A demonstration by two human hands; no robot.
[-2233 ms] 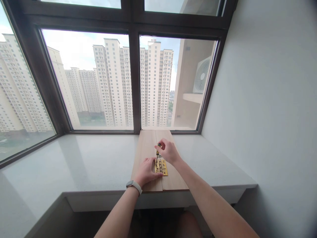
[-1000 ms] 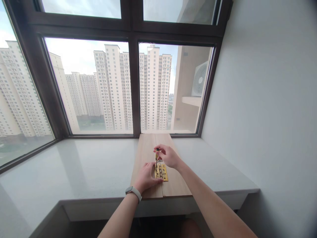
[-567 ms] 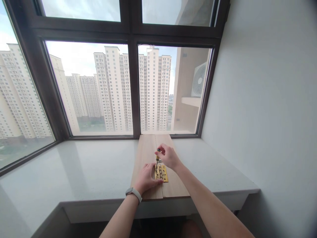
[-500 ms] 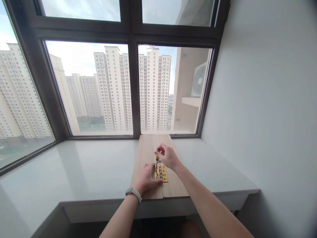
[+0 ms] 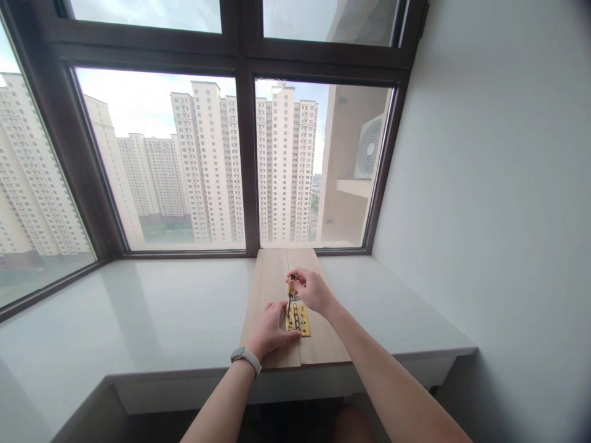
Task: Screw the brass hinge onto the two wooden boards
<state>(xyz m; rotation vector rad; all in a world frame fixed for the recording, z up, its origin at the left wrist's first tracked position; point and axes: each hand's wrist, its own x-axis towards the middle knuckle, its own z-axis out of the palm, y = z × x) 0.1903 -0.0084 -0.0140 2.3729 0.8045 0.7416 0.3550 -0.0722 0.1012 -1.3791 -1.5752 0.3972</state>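
A brass-coloured hinge (image 5: 302, 320) lies unfolded across the seam between two pale wooden boards (image 5: 272, 271). My left hand (image 5: 269, 329) steadies it from the left, with the thumb on its near edge and the fingers by its far left corner. Between the fingertips of my right hand (image 5: 314, 289) is the yellow-and-black handle of a screwdriver (image 5: 291, 287). Its shaft points down, and the tip meets the hinge's left leaf. Just beyond the hinge sit some small screws (image 5: 296, 299), partly hidden by my right hand.
The boards rest on a white windowsill counter (image 5: 184, 307), reaching from its front edge to the window frame (image 5: 249, 184). A plain wall (image 5: 471, 184) bounds the right side. I wear a watch (image 5: 247, 357) on my left wrist.
The view has shifted slightly. My right hand's fingers have changed position around the screwdriver handle, which looks turned a little. My left hand stays at the hinge.
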